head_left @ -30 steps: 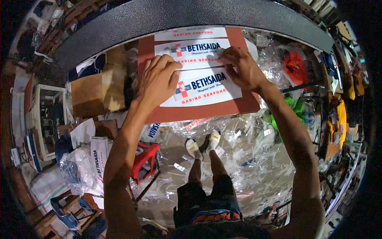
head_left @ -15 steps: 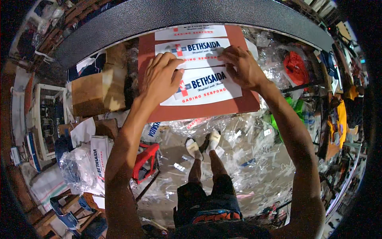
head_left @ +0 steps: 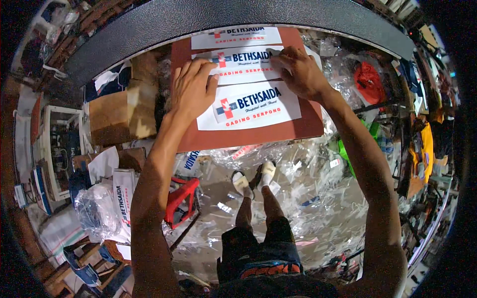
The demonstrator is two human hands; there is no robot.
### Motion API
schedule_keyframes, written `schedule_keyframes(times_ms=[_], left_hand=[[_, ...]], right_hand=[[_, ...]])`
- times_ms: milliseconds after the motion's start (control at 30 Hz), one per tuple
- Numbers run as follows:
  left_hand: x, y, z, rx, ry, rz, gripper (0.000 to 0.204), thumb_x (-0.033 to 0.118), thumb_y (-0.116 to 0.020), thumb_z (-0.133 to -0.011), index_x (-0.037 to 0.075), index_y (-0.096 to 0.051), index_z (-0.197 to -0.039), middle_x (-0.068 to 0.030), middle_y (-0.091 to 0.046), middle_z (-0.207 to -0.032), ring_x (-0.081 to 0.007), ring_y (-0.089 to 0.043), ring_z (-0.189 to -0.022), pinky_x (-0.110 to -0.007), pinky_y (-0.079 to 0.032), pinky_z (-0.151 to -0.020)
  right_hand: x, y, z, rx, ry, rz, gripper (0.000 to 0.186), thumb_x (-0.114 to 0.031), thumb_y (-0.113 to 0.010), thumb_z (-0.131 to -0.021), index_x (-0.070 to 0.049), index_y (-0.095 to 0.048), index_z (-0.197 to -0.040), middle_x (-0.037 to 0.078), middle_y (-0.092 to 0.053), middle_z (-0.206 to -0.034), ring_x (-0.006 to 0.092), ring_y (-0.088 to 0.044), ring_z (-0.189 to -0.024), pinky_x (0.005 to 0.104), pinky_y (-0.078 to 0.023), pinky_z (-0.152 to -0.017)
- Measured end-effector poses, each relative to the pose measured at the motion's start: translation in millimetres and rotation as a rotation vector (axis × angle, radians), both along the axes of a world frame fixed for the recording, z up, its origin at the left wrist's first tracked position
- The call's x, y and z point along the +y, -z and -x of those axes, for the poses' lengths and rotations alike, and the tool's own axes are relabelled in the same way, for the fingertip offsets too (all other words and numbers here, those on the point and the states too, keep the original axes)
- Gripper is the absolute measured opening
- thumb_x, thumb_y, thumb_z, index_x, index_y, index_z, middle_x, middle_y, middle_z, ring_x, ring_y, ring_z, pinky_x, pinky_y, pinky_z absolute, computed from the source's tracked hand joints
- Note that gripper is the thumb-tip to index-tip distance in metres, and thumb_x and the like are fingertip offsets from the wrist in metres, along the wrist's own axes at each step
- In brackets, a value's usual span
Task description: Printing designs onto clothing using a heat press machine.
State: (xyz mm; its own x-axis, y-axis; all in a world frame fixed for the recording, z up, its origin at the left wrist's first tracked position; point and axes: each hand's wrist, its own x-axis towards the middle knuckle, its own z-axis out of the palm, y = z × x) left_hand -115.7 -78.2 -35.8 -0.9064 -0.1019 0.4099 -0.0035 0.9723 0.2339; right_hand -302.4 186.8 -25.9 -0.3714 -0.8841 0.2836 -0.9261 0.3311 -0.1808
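Both hands, left (head_left: 193,88) and right (head_left: 298,72), press flat with open grips on the middle sticker (head_left: 246,67), upper centre, on a red board (head_left: 258,131).

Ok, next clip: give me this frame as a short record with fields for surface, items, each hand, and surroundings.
surface: reddish-brown board set against a dark textured table
items: three white printed sheets in a row on the board, far sheet, middle sheet, near sheet
left hand: left hand flat on the left end of the middle sheet
right hand: right hand pressing the right end of the middle sheet
surroundings: cardboard box at left, red stool, clear plastic wrap over the floor
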Motion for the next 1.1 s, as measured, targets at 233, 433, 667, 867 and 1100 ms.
schedule_keyframes(times_ms=[233, 433, 667, 867, 1100], left_hand=[[-4.3, 4.0, 1.0, 0.02, 0.011, 0.013, 0.027, 0.024, -0.063, -0.094, 0.009, -0.067, -0.116, -0.0091, -0.064, -0.119, -0.0299, -0.058, -0.112, -0.046, -0.043, -0.095], [-1.0, 0.6, 1.6, 0.002, 0.009, 0.007, 0.029, 0.025, -0.065, -0.093, 0.009, -0.066, -0.118, -0.0099, -0.064, -0.119, -0.0302, -0.058, -0.113, -0.046, -0.044, -0.095], [13.7, -12.0, -6.2, 0.048, 0.055, -0.023, 0.025, 0.024, -0.069, -0.09, 0.01, -0.071, -0.111, -0.0061, -0.062, -0.115, -0.028, -0.057, -0.108, -0.044, -0.043, -0.093], [12.6, -12.6, -6.9, 0.021, 0.065, -0.049, 0.02, 0.023, -0.07, -0.09, 0.01, -0.074, -0.104, -0.0065, -0.061, -0.112, -0.0275, -0.057, -0.108, -0.043, -0.042, -0.091], [12.8, -10.4, -4.2, 0.054, 0.058, -0.041, 0.024, 0.026, -0.07, -0.09, 0.009, -0.073, -0.107, -0.007, -0.063, -0.113, -0.0278, -0.057, -0.107, -0.044, -0.043, -0.093]], right_hand=[[1.6, -0.5, -3.0, -0.003, 0.013, -0.009, 0.038, -0.011, -0.065, -0.088, -0.004, -0.065, -0.125, 0.018, -0.06, -0.127, 0.0387, -0.057, -0.118, 0.0477, -0.048, -0.101], [3.7, 0.5, -0.9, -0.024, 0.031, -0.013, 0.036, -0.01, -0.061, -0.089, -0.004, -0.065, -0.125, 0.018, -0.058, -0.131, 0.0391, -0.056, -0.121, 0.0482, -0.047, -0.102], [4.6, -1.3, -9.0, -0.063, -0.067, -0.021, 0.033, -0.008, -0.064, -0.086, -0.002, -0.067, -0.118, 0.018, -0.061, -0.127, 0.0388, -0.058, -0.117, 0.0495, -0.045, -0.104], [1.5, -5.6, -19.2, -0.026, -0.087, 0.055, 0.031, -0.006, -0.065, -0.084, -0.001, -0.068, -0.115, 0.017, -0.062, -0.118, 0.0374, -0.059, -0.111, 0.0479, -0.047, -0.098], [0.3, -1.7, -10.4, -0.028, -0.157, 0.089, 0.037, -0.007, -0.066, -0.083, -0.003, -0.067, -0.12, 0.018, -0.062, -0.12, 0.0378, -0.059, -0.112, 0.0491, -0.047, -0.098]])
